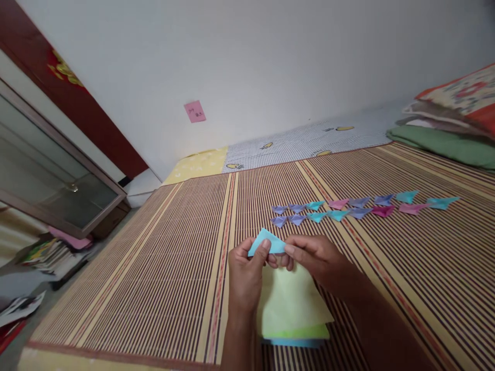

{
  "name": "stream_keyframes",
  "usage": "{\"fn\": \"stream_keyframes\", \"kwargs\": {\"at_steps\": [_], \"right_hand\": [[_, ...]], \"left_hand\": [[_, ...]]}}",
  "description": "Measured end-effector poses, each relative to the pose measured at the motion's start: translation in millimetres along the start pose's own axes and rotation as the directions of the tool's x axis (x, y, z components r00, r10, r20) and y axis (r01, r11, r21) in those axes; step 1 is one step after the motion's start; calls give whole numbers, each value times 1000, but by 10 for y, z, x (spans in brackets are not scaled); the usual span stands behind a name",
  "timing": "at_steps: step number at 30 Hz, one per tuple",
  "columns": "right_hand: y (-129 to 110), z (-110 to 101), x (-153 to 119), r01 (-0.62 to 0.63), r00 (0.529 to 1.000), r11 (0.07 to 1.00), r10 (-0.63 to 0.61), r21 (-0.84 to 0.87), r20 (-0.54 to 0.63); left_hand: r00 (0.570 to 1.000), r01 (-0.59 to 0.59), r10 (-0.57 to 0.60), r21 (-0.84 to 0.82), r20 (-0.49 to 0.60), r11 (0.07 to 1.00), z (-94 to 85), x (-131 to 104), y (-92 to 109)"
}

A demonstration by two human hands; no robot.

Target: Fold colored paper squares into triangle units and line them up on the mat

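Note:
A light blue piece of folded paper (265, 238), triangular in outline, is held up between both hands. My left hand (249, 260) grips its left part, thumb pressed on the front face. At the paper's right corner, my right hand (315, 256) pinches it between thumb and fingers. Just below the hands lies a stack of paper sheets (296, 301), pale yellow on top with green and blue edges showing beneath. Beyond the hands, folded paper boats (339, 203) in purple, blue and pink stand in two rows on the striped mat (185, 268).
Folded bedding and a patterned pillow (464, 103) are piled at the far right. A pink note (195, 111) is stuck on the white wall. To the left are a glass-panelled cabinet door (58, 165) and stacked books (48, 255) below the mat's edge.

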State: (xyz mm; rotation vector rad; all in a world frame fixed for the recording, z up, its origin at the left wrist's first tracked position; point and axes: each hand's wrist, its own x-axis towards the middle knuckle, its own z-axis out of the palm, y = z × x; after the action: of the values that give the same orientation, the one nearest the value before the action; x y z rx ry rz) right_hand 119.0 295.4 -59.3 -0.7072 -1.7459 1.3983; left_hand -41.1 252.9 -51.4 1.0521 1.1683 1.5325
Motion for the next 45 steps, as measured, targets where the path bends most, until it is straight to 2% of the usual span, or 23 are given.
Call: {"fn": "stream_keyframes", "kwargs": {"at_steps": [3, 11, 13, 17, 22, 30, 33, 35, 39, 42, 45], "right_hand": [[42, 21, 2, -20, 995, 997, 13, -77, -94], [69, 75, 11, -30, 979, 989, 1, -142, -202], [83, 60, 14, -33, 983, 994, 14, -102, -183], [86, 28, 15, -55, 996, 999, 55, 3, -70], [93, -1, 12, -38, 998, 999, 39, 26, -58], [199, -88, 1, -65, 993, 998, 65, -1, -94], [199, -123, -6, -56, 988, 998, 57, 11, -140], [184, -109, -2, -45, 982, 999, 48, 22, -185], [121, 24, 29, -45, 985, 999, 45, 2, -166], [64, 109, 45, -51, 992, 997, 44, -55, -122], [18, 118, 38, -57, 992, 991, 42, -119, -123]], "left_hand": [[999, 17, -19, 37, 44, 999, 9, -6, 30], [992, 104, -106, 30, 70, 994, -40, 7, 24], [993, 96, -98, 29, 72, 995, -49, 3, 25], [993, 70, -72, 24, 96, 997, -37, -13, 50], [991, 66, -72, 58, 113, 996, -37, -10, 51], [998, 54, -55, 101, 7, 993, -225, 46, 8], [995, -7, 13, 59, -100, 998, -282, 69, 42], [991, -29, 29, 2, -129, 1000, -266, 72, 57], [997, 72, -73, -40, -24, 997, -116, 53, 0], [991, 73, -80, -70, -109, 995, -39, 51, -70], [979, 48, -80, -174, -187, 984, -74, 75, -78]]}}
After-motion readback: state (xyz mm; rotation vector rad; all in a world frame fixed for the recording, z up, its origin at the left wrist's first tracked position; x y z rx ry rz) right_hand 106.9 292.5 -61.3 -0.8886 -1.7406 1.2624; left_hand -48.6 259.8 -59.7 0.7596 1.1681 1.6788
